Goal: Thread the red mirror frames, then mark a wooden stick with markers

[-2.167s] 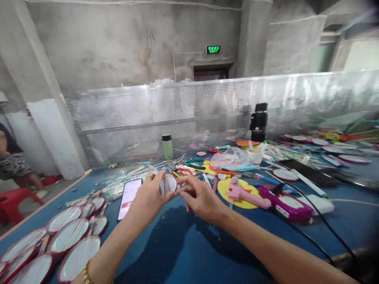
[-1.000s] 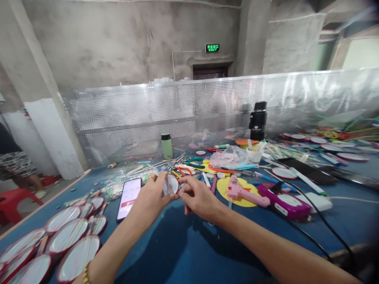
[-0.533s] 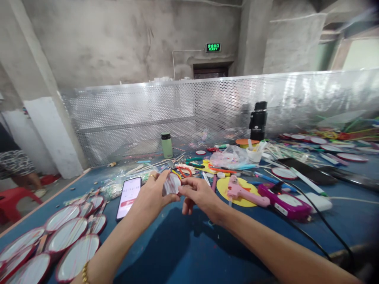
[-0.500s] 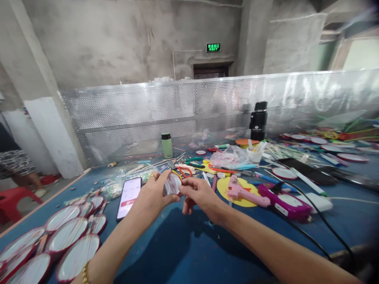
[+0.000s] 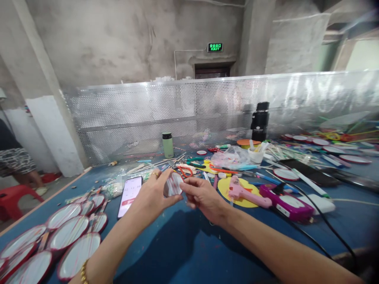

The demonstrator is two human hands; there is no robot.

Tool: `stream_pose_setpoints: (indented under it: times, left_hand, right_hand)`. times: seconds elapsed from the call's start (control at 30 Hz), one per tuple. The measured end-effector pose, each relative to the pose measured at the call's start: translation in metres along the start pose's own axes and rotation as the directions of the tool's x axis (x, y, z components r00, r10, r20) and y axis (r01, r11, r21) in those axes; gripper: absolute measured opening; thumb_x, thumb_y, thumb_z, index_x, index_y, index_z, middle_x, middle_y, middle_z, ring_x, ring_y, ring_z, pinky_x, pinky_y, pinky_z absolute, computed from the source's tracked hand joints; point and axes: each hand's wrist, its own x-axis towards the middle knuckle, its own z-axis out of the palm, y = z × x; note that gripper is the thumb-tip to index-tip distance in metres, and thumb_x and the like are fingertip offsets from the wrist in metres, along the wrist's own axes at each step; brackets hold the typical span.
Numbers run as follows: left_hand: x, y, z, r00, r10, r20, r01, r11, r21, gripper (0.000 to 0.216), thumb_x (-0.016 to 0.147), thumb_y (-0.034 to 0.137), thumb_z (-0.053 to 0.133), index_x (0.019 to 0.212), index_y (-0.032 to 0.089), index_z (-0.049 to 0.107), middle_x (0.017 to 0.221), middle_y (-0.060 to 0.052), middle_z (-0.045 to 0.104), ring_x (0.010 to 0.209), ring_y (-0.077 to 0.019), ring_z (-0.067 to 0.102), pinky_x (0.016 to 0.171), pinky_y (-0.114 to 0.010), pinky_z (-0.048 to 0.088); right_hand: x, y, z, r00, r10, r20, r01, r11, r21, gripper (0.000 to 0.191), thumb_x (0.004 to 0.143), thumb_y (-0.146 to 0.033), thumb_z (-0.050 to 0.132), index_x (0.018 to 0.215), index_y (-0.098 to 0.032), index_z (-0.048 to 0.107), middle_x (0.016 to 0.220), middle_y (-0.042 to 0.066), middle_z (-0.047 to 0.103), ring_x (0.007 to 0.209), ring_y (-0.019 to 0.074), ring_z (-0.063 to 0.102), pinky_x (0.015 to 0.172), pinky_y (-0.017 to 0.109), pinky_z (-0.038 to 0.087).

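Note:
My left hand point(image 5: 154, 195) grips a small round white disc with a red rim point(image 5: 172, 184), held upright above the blue table point(image 5: 183, 248). Thin red thread crosses the disc's face. My right hand point(image 5: 204, 196) meets the disc's right edge, thumb and forefinger pinched together at the rim, on the thread as far as I can see. A gold bracelet point(image 5: 83, 272) circles my left wrist.
Several finished red-rimmed discs point(image 5: 68, 234) lie at the lower left, a phone point(image 5: 129, 191) beside them. A pink glue gun point(image 5: 244, 192) on a yellow mat, a purple device point(image 5: 288, 205) with black cable, a green bottle point(image 5: 167, 144), a black flask point(image 5: 259, 121). A person sits far left point(image 5: 14, 161).
The disc has turned slightly in my left hand and both hands have edged a little right and up; my right fingers have shifted along the rim.

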Motion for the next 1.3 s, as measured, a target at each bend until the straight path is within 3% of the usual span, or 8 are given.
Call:
stream_pose_setpoints:
  times: [0.17, 0.43, 0.53, 0.6, 0.7, 0.93, 1.13, 1.3]
  left_hand:
    - [0.000, 0.000, 0.003, 1.000, 0.004, 0.026, -0.005, 1.000, 0.025, 0.068, 0.078, 0.036, 0.078, 0.139, 0.022, 0.051, 0.117, -0.012, 0.059, 0.102, -0.0308, 0.064, 0.088, -0.047, 0.053]
    - [-0.001, 0.007, 0.004, 0.996, -0.020, 0.088, 0.021, 1.000, -0.009, 0.075, 0.072, 0.042, 0.081, 0.139, 0.022, 0.055, 0.123, -0.016, 0.062, 0.111, -0.0378, 0.062, 0.093, -0.052, 0.051]
    - [0.001, 0.005, 0.000, 0.995, -0.069, 0.072, 0.084, 0.971, -0.224, 0.078, 0.075, 0.050, 0.077, 0.143, 0.021, 0.053, 0.121, -0.015, 0.067, 0.110, -0.0363, 0.063, 0.093, -0.049, 0.051]
    - [0.003, 0.003, -0.005, 0.979, -0.173, 0.109, 0.204, 0.875, -0.439, 0.067, 0.085, 0.054, 0.064, 0.141, 0.018, 0.054, 0.105, -0.011, 0.071, 0.089, -0.0291, 0.069, 0.081, -0.042, 0.055]
    - [0.006, 0.001, -0.009, 0.936, -0.277, 0.216, 0.351, 0.718, -0.601, 0.055, 0.093, 0.057, 0.047, 0.122, 0.014, 0.063, 0.080, -0.005, 0.068, 0.060, -0.0206, 0.066, 0.058, -0.034, 0.055]
    - [0.007, 0.003, 0.000, 0.894, -0.269, 0.359, 0.447, 0.603, -0.661, 0.032, 0.080, 0.050, 0.063, 0.079, 0.018, 0.061, 0.063, 0.002, 0.064, 0.050, -0.0176, 0.066, 0.044, -0.027, 0.053]
    - [0.007, 0.002, 0.003, 0.890, -0.292, 0.349, 0.455, 0.577, -0.678, 0.021, 0.076, 0.039, 0.064, 0.076, 0.018, 0.064, 0.056, 0.002, 0.066, 0.047, -0.0170, 0.065, 0.043, -0.026, 0.052]
    - [0.010, 0.001, 0.001, 0.916, -0.342, 0.209, 0.388, 0.623, -0.679, 0.020, 0.078, 0.031, 0.061, 0.088, 0.017, 0.071, 0.062, 0.003, 0.066, 0.052, -0.0149, 0.063, 0.044, -0.024, 0.052]
  right_hand:
    - [0.000, -0.002, -0.003, 0.998, -0.049, -0.037, 0.045, 0.993, -0.108, 0.038, 0.080, -0.055, 0.068, 0.090, -0.020, 0.059, 0.048, -0.012, 0.047, 0.034, 0.0062, 0.039, 0.031, 0.016, 0.032]
    - [0.008, 0.007, -0.010, 0.997, -0.072, -0.012, 0.064, 0.942, -0.331, 0.036, 0.092, -0.043, 0.058, 0.065, -0.021, 0.051, 0.034, -0.008, 0.048, 0.026, 0.0068, 0.040, 0.028, 0.015, 0.027]
    - [0.010, 0.009, -0.012, 0.997, -0.074, -0.017, 0.063, 0.928, -0.366, 0.035, 0.095, -0.038, 0.053, 0.065, -0.021, 0.049, 0.034, -0.009, 0.049, 0.025, 0.0072, 0.041, 0.028, 0.015, 0.028]
    - [0.010, 0.008, -0.012, 0.997, -0.081, -0.018, 0.067, 0.920, -0.386, 0.033, 0.096, -0.034, 0.051, 0.065, -0.022, 0.048, 0.033, -0.009, 0.048, 0.025, 0.0072, 0.040, 0.028, 0.015, 0.028]
    - [0.009, 0.005, -0.012, 0.995, -0.097, -0.027, 0.077, 0.905, -0.418, 0.033, 0.096, -0.030, 0.048, 0.064, -0.022, 0.046, 0.034, -0.009, 0.049, 0.024, 0.0071, 0.039, 0.027, 0.015, 0.028]
    - [0.004, -0.004, -0.011, 0.990, -0.125, -0.059, 0.079, 0.863, -0.499, 0.033, 0.095, -0.023, 0.049, 0.063, -0.022, 0.046, 0.034, -0.009, 0.048, 0.024, 0.0067, 0.040, 0.027, 0.014, 0.026]
    - [0.006, -0.001, -0.010, 0.990, -0.128, -0.063, 0.074, 0.836, -0.543, 0.022, 0.092, -0.020, 0.052, 0.070, -0.022, 0.049, 0.045, -0.008, 0.055, 0.027, 0.0073, 0.046, 0.026, 0.015, 0.031]
    - [0.005, 0.002, -0.009, 0.989, -0.135, -0.059, 0.076, 0.813, -0.578, 0.016, 0.090, -0.017, 0.054, 0.075, -0.021, 0.052, 0.049, -0.007, 0.058, 0.028, 0.0070, 0.047, 0.029, 0.015, 0.031]
